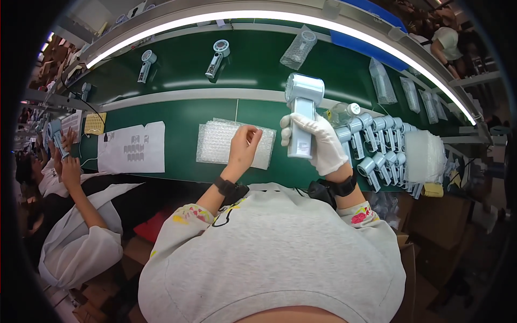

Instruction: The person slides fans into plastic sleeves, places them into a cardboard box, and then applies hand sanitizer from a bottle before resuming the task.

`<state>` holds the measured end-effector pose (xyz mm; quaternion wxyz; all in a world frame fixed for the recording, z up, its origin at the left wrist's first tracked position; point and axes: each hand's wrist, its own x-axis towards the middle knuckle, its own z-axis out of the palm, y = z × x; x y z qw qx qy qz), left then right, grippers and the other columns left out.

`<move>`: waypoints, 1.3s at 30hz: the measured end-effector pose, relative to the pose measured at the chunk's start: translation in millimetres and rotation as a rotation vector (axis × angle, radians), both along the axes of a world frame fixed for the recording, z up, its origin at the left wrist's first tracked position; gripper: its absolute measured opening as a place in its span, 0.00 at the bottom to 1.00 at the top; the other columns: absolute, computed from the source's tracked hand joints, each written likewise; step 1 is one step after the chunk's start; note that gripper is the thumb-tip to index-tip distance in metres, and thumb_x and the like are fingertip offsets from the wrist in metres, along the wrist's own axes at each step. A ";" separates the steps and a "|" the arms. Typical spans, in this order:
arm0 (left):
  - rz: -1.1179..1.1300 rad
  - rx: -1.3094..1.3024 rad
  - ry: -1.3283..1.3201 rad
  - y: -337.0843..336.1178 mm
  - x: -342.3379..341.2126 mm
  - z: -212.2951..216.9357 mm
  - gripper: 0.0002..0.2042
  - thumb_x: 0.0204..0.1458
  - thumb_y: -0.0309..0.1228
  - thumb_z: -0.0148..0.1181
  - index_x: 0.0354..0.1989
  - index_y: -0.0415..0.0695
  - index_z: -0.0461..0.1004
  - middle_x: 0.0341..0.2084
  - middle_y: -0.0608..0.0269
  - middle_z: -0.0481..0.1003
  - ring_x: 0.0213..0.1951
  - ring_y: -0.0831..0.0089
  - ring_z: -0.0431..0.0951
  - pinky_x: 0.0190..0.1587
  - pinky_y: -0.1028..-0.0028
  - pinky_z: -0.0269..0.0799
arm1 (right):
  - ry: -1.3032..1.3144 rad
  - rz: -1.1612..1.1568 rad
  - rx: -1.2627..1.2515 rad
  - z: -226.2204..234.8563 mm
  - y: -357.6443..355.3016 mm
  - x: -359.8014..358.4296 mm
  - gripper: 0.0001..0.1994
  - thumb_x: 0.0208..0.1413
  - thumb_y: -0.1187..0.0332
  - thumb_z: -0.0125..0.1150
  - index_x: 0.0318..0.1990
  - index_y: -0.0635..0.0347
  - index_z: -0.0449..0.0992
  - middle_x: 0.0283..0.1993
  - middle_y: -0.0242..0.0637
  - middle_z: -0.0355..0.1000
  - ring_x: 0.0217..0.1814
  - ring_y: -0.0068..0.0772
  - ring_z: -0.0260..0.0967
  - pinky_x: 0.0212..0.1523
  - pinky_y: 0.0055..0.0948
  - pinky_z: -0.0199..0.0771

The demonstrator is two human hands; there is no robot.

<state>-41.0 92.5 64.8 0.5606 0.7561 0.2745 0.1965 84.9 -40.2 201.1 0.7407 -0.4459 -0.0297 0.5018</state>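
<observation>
My right hand (323, 142), in a white glove, is closed round the handle of a light-blue handheld fan (304, 102). The fan stands upright above the green bench, its round head at the top. My bare left hand (245, 145) is over a stack of bubble-wrap bags (212, 142), its fingers curled in. Whether anything is between those fingers I cannot make out. Several more handheld fans (379, 129) lie in rows to the right, just past the gloved hand. A clear bottle with a white cap (354, 109) lies behind that hand.
White sheets with printed pictures (132, 148) lie on the left. On the raised back shelf are two fans (218, 56) and a bagged fan (300, 48). Stacked clear bags (423, 156) sit at the far right. A co-worker at the left holds another fan (56, 137). A light tube (269, 16) spans above.
</observation>
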 end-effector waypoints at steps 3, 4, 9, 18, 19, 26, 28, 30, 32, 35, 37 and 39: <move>-0.162 0.390 0.328 -14.6 -12.9 -57.9 0.12 0.48 0.34 0.60 0.35 0.38 0.70 0.27 0.59 0.70 0.31 0.71 0.69 0.33 0.74 0.65 | 0.280 0.021 0.089 15.0 -5.0 -1.7 0.17 0.51 0.70 0.57 0.47 0.61 0.62 0.35 0.38 0.69 0.30 0.26 0.70 0.31 0.24 0.71; -0.140 0.446 0.273 -15.7 -13.0 -62.4 0.11 0.48 0.33 0.60 0.33 0.38 0.71 0.26 0.59 0.70 0.28 0.71 0.69 0.32 0.74 0.65 | 0.205 0.030 0.042 16.0 -6.8 -3.9 0.17 0.50 0.69 0.58 0.46 0.61 0.62 0.34 0.37 0.68 0.28 0.26 0.69 0.29 0.23 0.71; -0.027 0.197 0.170 -9.7 -11.2 -77.9 0.09 0.48 0.31 0.59 0.27 0.36 0.72 0.22 0.58 0.71 0.22 0.70 0.69 0.28 0.75 0.66 | -0.321 0.377 -0.553 -32.7 -36.3 1.2 0.19 0.47 0.66 0.62 0.44 0.62 0.63 0.27 0.35 0.67 0.20 0.24 0.66 0.20 0.21 0.67; 0.114 -0.581 0.372 42.3 -11.6 -77.2 0.05 0.48 0.24 0.54 0.25 0.35 0.73 0.20 0.55 0.73 0.21 0.71 0.71 0.26 0.74 0.66 | -0.611 0.527 -0.565 -174.4 -6.4 -40.0 0.19 0.45 0.65 0.63 0.43 0.61 0.64 0.24 0.33 0.68 0.18 0.23 0.65 0.18 0.22 0.65; 0.111 -0.575 0.376 43.5 -10.7 -65.1 0.05 0.48 0.24 0.54 0.25 0.35 0.73 0.20 0.55 0.73 0.21 0.71 0.71 0.26 0.74 0.66 | -0.712 0.564 -0.627 -178.3 0.8 -38.2 0.19 0.46 0.64 0.62 0.43 0.61 0.65 0.25 0.33 0.69 0.18 0.23 0.65 0.18 0.22 0.66; 0.051 0.394 0.017 -11.6 -6.6 -12.3 0.02 0.46 0.22 0.53 0.24 0.37 0.70 0.21 0.56 0.70 0.23 0.60 0.70 0.28 0.70 0.65 | 0.063 0.632 -0.298 -169.9 10.1 -11.6 0.18 0.51 0.57 0.55 0.42 0.62 0.66 0.29 0.39 0.71 0.23 0.33 0.68 0.21 0.28 0.68; 0.070 0.560 -0.092 -10.0 -10.3 7.7 0.02 0.47 0.22 0.53 0.25 0.37 0.69 0.20 0.57 0.70 0.21 0.65 0.69 0.26 0.72 0.65 | 0.315 0.629 -0.186 -160.5 9.2 -2.6 0.19 0.52 0.55 0.52 0.41 0.62 0.67 0.30 0.41 0.71 0.24 0.36 0.69 0.22 0.31 0.69; 0.087 0.647 -0.152 -11.4 -11.4 27.4 0.03 0.48 0.22 0.53 0.25 0.37 0.69 0.19 0.58 0.70 0.20 0.67 0.69 0.25 0.73 0.65 | 0.558 0.633 -0.067 -145.7 10.9 8.3 0.20 0.54 0.52 0.50 0.41 0.63 0.67 0.31 0.42 0.72 0.26 0.40 0.70 0.22 0.33 0.70; 0.066 0.480 -0.197 -14.9 -11.6 46.3 0.01 0.46 0.19 0.52 0.27 0.37 0.69 0.21 0.57 0.69 0.23 0.61 0.69 0.27 0.70 0.65 | 0.670 0.631 -0.006 -120.9 14.7 15.2 0.21 0.55 0.51 0.48 0.41 0.63 0.67 0.32 0.43 0.72 0.26 0.41 0.71 0.23 0.34 0.70; 0.036 0.338 -0.234 3.0 10.3 83.8 0.04 0.44 0.17 0.52 0.27 0.38 0.69 0.21 0.57 0.68 0.25 0.58 0.69 0.28 0.69 0.65 | 0.668 0.340 0.259 -64.4 11.4 -7.7 0.24 0.57 0.49 0.42 0.43 0.65 0.66 0.36 0.46 0.70 0.33 0.42 0.71 0.27 0.37 0.71; 0.018 0.289 -0.261 18.8 33.7 113.3 0.04 0.44 0.16 0.52 0.27 0.38 0.69 0.21 0.57 0.67 0.25 0.58 0.69 0.28 0.69 0.64 | 0.638 0.323 0.224 -61.5 -2.3 -14.8 0.24 0.57 0.48 0.43 0.43 0.64 0.67 0.37 0.43 0.69 0.34 0.39 0.69 0.26 0.34 0.70; -0.174 0.204 -0.325 23.6 48.1 132.0 0.03 0.44 0.17 0.53 0.27 0.39 0.69 0.22 0.56 0.68 0.27 0.59 0.69 0.28 0.68 0.65 | 0.596 0.307 0.139 -62.3 -15.0 -16.3 0.26 0.55 0.45 0.45 0.43 0.62 0.67 0.40 0.38 0.68 0.36 0.32 0.67 0.24 0.26 0.68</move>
